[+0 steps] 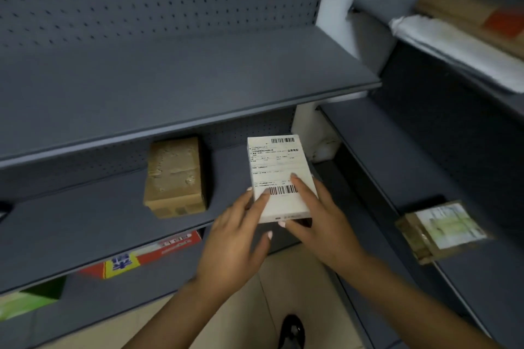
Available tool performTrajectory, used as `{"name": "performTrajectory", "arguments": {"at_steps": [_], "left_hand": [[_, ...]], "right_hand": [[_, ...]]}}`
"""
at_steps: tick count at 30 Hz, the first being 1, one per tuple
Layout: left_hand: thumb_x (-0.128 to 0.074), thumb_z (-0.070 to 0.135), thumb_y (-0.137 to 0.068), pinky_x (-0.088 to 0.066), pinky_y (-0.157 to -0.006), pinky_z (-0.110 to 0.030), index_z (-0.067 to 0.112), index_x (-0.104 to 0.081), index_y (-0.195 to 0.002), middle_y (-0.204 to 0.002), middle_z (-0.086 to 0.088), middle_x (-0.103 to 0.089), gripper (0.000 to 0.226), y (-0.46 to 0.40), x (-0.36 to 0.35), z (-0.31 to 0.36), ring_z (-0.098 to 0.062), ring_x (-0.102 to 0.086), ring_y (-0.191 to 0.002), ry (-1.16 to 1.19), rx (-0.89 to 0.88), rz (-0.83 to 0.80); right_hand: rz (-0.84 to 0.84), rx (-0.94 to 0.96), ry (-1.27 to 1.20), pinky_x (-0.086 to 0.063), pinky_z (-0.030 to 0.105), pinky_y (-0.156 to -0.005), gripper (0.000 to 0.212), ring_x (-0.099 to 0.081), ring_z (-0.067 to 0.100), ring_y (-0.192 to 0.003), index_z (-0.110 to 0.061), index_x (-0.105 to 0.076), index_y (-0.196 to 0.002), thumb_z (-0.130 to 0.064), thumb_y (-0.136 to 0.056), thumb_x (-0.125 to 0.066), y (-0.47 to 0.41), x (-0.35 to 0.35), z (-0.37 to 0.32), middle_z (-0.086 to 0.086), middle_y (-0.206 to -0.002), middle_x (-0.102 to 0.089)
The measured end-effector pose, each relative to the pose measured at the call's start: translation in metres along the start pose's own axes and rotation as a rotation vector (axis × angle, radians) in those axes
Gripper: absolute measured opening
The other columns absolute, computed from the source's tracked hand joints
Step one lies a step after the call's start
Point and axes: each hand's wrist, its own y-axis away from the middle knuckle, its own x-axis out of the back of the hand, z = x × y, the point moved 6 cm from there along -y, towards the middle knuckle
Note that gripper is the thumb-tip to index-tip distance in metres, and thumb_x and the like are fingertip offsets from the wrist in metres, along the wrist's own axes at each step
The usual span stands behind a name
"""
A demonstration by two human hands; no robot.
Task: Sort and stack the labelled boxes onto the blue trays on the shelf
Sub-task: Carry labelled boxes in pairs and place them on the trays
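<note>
Hands, left hand (pixel 236 238) and right hand (pixel 317 224), both clamped on white labelled box (pixel 279 176) over shelf edge (pixel 181 224), could slip and drop.

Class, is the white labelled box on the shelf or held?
Held: both the left hand and right hand grip the white box.

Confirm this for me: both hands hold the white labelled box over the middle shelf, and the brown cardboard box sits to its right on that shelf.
Wrong side. The head view shows the brown cardboard box to the left of the white labelled box, not its right. The rest stands: the left hand and right hand both hold the white box over the middle shelf.
</note>
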Motion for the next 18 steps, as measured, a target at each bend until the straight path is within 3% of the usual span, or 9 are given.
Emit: {"name": "performTrajectory", "arguments": {"at_steps": [3,6,9,12,14,18], "left_hand": [[-0.046,0.041,-0.084,-0.043,-0.099,-0.041,0.023,-0.032,-0.145,-0.14,0.001,-0.047,0.065,0.003,0.054,0.018,-0.016,-0.045,-0.125,-0.074,-0.036,0.05],[-0.047,0.043,-0.08,-0.042,-0.099,-0.04,0.023,-0.032,-0.145,-0.138,0.001,-0.049,0.069,0.001,0.104,0.038,-0.017,-0.045,-0.123,-0.124,-0.08,0.109],[-0.058,0.041,-0.078,-0.042,-0.098,-0.04,0.023,-0.031,-0.145,-0.14,-0.004,-0.047,0.075,-0.003,0.146,0.058,-0.021,-0.046,-0.125,-0.151,-0.124,0.169],[-0.066,0.039,-0.079,-0.042,-0.1,-0.041,0.025,-0.026,-0.147,-0.148,-0.007,-0.036,0.079,-0.012,0.189,0.082,-0.026,-0.04,-0.132,-0.152,-0.179,0.219],[-0.062,0.038,-0.085,-0.034,-0.108,-0.038,0.028,-0.017,-0.149,-0.156,-0.003,-0.02,0.079,-0.019,0.215,0.098,-0.023,-0.025,-0.14,-0.14,-0.202,0.218],[-0.056,0.038,-0.09,-0.021,-0.112,-0.029,0.028,-0.007,-0.151,-0.159,0.0,-0.003,0.079,-0.029,0.256,0.125,-0.018,-0.007,-0.144,-0.15,-0.24,0.235]], "right_hand": [[0.044,0.066,-0.003,-0.036,0.017,-0.105,0.086,-0.029,-0.004,-0.132,-0.051,-0.013,-0.142,-0.03,-0.082,-0.072,0.011,0.025,-0.046,-0.015,-0.151,-0.019],[0.087,0.102,0.009,-0.032,0.004,-0.1,0.087,-0.028,-0.01,-0.128,-0.054,-0.011,-0.138,-0.029,-0.082,-0.072,0.017,0.05,-0.091,-0.019,-0.148,-0.02],[0.139,0.155,0.043,-0.032,0.005,-0.1,0.086,-0.029,-0.009,-0.127,-0.049,-0.013,-0.14,-0.029,-0.081,-0.073,0.018,0.078,-0.134,-0.02,-0.145,-0.021],[0.178,0.188,0.078,-0.035,0.012,-0.103,0.085,-0.03,-0.005,-0.128,-0.044,-0.017,-0.143,-0.033,-0.08,-0.072,0.017,0.109,-0.176,-0.022,-0.143,-0.022],[0.219,0.2,0.105,-0.036,0.018,-0.104,0.085,-0.033,-0.001,-0.128,-0.037,-0.022,-0.147,-0.034,-0.079,-0.073,0.015,0.13,-0.201,-0.019,-0.145,-0.025],[0.272,0.234,0.159,-0.028,0.011,-0.101,0.084,-0.031,0.002,-0.131,-0.033,-0.023,-0.148,-0.036,-0.08,-0.072,0.011,0.165,-0.24,-0.016,-0.146,-0.025]]}}
